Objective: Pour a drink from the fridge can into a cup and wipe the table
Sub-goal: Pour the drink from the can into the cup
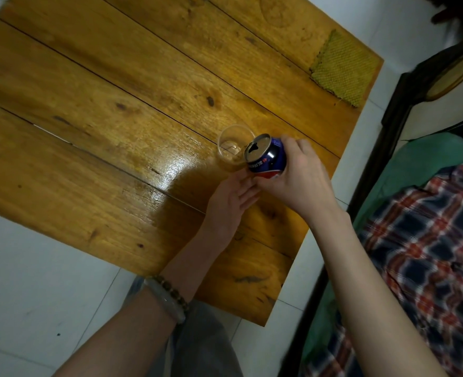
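Blue can (267,159): your right hand (295,180) grips it round the body and holds it tilted, with the opened top at the cup's rim.
Clear cup (234,148): upright on the wooden table (116,131), near its right edge, just beside the can.
Left hand (230,202): your fingers lie straight, tips by the cup's base; contact unclear.
Yellow-green cloth (344,69): flat on the table's far right corner, well apart from the cup.

— Where is the right hand (298,180)?
— Farther out than the left, with fingers and thumb curled round a tilted can (267,159). Its bare forearm stretches back toward the body.
— And the left hand (230,205)?
— Just beside the right and nearer the body, fingers straight and relaxed, tips close to the right thumb. I can't tell whether they touch. Both forearms are extended.
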A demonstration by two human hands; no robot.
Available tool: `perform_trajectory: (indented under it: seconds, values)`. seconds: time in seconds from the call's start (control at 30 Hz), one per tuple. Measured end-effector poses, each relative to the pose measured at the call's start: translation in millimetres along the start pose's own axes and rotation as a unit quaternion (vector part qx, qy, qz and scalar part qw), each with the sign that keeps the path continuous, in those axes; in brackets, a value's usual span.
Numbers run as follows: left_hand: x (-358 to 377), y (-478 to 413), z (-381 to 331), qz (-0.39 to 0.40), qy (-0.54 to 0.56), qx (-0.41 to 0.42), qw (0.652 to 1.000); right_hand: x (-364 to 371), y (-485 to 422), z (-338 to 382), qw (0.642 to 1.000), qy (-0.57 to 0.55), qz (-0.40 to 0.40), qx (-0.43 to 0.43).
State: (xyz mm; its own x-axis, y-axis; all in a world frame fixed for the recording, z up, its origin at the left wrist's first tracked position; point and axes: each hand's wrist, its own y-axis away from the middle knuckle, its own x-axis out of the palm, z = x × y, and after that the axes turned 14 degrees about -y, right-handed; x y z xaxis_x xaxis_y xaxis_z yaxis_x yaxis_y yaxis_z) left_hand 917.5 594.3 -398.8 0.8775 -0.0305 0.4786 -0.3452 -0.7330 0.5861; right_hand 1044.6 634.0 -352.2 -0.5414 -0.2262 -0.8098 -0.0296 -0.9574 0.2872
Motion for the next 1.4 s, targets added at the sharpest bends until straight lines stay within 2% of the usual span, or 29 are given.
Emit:
perform_trajectory:
  seconds: [1.4]
  values:
    - [3.4, -0.3, -3.8, -0.017, 0.025, -0.04, 0.999, -2.5, 0.7, 3.9, 1.0, 0.024, 0.004, -0.004]
